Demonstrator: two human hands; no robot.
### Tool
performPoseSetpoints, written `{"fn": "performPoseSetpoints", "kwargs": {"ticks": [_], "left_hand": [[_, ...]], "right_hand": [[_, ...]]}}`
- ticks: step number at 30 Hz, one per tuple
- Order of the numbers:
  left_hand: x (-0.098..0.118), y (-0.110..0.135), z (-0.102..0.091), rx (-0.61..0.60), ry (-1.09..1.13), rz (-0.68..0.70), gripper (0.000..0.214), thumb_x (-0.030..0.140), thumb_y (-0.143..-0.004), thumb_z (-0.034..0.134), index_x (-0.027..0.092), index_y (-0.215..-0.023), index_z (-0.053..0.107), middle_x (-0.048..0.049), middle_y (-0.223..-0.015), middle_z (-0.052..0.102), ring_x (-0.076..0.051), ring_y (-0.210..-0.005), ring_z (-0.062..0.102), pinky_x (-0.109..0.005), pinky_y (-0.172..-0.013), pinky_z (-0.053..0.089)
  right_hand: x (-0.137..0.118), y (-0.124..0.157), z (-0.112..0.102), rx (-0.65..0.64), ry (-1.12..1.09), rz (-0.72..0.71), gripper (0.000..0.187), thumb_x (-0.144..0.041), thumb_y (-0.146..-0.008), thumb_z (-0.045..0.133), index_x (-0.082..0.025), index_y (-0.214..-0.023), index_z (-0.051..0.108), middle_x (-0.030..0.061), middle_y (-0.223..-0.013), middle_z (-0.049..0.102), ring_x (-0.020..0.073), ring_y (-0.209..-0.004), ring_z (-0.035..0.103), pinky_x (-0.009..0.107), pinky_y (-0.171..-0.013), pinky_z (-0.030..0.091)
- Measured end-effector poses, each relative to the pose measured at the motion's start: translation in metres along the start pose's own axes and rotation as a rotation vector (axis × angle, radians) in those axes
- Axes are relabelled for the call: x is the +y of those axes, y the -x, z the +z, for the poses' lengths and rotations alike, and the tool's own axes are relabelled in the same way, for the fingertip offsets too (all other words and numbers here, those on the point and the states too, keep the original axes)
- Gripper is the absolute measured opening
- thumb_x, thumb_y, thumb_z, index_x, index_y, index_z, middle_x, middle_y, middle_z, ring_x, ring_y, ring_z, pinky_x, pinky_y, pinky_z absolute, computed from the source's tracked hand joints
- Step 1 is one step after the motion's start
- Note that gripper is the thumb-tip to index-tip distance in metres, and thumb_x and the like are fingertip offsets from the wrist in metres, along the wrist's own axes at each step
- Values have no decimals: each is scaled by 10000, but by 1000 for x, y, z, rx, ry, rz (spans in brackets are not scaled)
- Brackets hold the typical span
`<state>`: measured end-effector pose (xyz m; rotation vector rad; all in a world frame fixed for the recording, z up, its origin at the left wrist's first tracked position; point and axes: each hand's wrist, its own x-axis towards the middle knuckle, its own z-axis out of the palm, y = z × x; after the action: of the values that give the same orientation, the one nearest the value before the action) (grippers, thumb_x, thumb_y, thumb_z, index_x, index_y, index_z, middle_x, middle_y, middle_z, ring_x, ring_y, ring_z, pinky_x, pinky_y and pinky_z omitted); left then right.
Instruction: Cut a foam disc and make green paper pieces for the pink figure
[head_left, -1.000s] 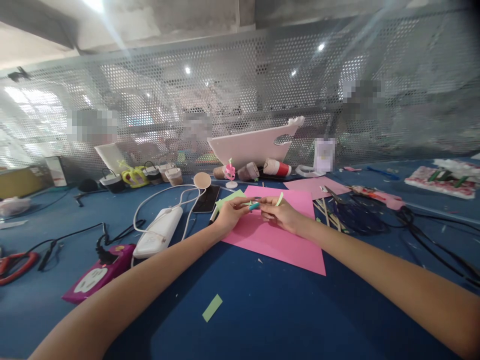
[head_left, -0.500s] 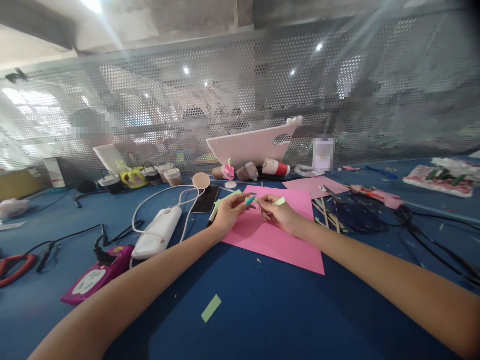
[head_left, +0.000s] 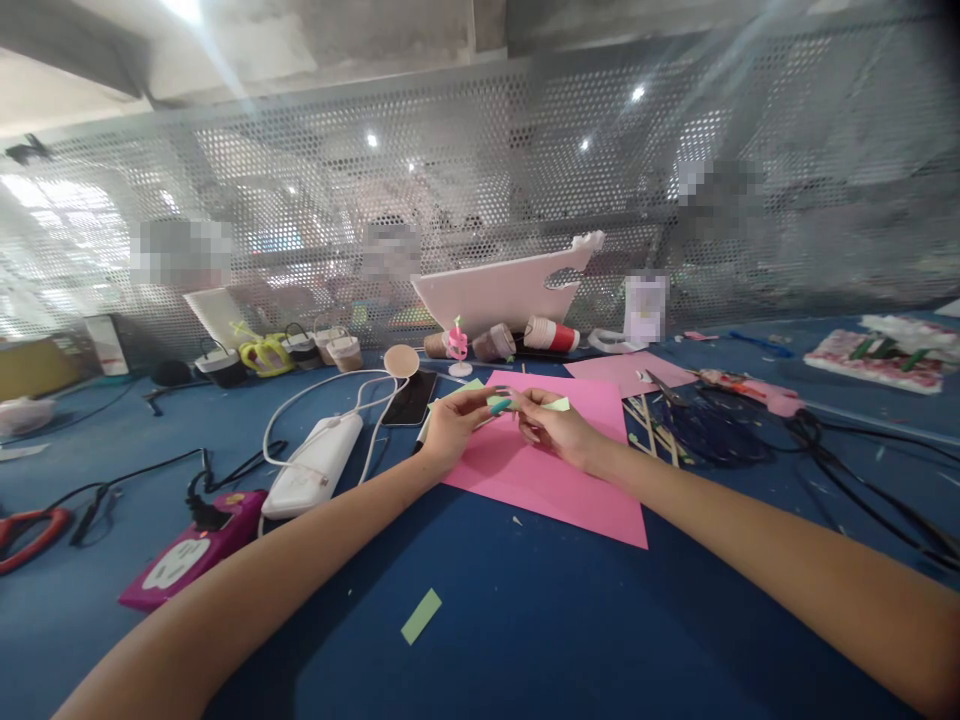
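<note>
Both my hands meet over a pink paper sheet (head_left: 547,480) lying on the blue table. My left hand (head_left: 454,425) is closed, pinching a small teal roll (head_left: 501,406) between thumb and fingers. My right hand (head_left: 555,427) is closed too, pinching a light green paper strip (head_left: 557,404) whose end points right. The two hands' fingertips nearly touch. A larger light green paper piece (head_left: 459,393) lies behind my left hand.
Left of the sheet lie a black phone (head_left: 409,397), a white power adapter (head_left: 311,465) with cable, and a magenta device (head_left: 191,550). A green strip (head_left: 421,615) lies near me. Wooden sticks (head_left: 652,425), scissors and black cables (head_left: 825,450) are right. Cups and a white foam board (head_left: 502,290) stand behind.
The hands have drawn closer together, the teal roll now close against the right hand's fingers. The green strip tipped from upright to pointing right.
</note>
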<state>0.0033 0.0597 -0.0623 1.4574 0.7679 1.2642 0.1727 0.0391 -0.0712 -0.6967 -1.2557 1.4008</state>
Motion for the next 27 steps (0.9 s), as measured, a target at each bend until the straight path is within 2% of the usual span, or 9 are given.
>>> {"fn": "performPoseSetpoints", "kwargs": {"ticks": [7,12,18,22,27], "left_hand": [[-1,0,1,35,123,-69,372,280,-571,829,158,-912,745,-81,-958,742,-195,-865,697,-352,-905,521],[-2,-3,-1,45,258,-152,383,182,-514,853,156,-879,742,-74,-939,746,-181,-855,699,-347,-931,511],[-1,-5,-1,10,319,-220,260,127,-604,795,140,-858,740,-88,-937,743,-181,-879,697,-347,-973,481],[-4,-5,-1,36,310,-207,231,138,-609,796,132,-833,741,-93,-923,742,-180,-851,697,-322,-911,514],[-6,-6,-1,127,294,-230,189,92,-611,778,118,-792,732,-73,-796,737,-131,-685,675,-267,-726,551]], "right_hand": [[0,1,0,-11,55,-23,364,-530,-738,683,-203,-692,531,-73,-524,426,69,-447,371,258,-480,297],[-3,5,3,37,162,-45,395,-566,-727,670,-207,-685,511,-59,-531,471,72,-431,386,249,-446,286],[-7,7,4,95,316,-91,398,-589,-768,606,-218,-683,490,-63,-456,449,89,-387,396,253,-418,281],[-4,6,2,105,332,-95,374,-565,-779,604,-221,-689,488,-69,-450,443,91,-383,403,252,-419,285],[-2,4,2,75,347,-126,387,-580,-780,593,-221,-681,489,-67,-433,453,94,-373,414,254,-420,305]]}}
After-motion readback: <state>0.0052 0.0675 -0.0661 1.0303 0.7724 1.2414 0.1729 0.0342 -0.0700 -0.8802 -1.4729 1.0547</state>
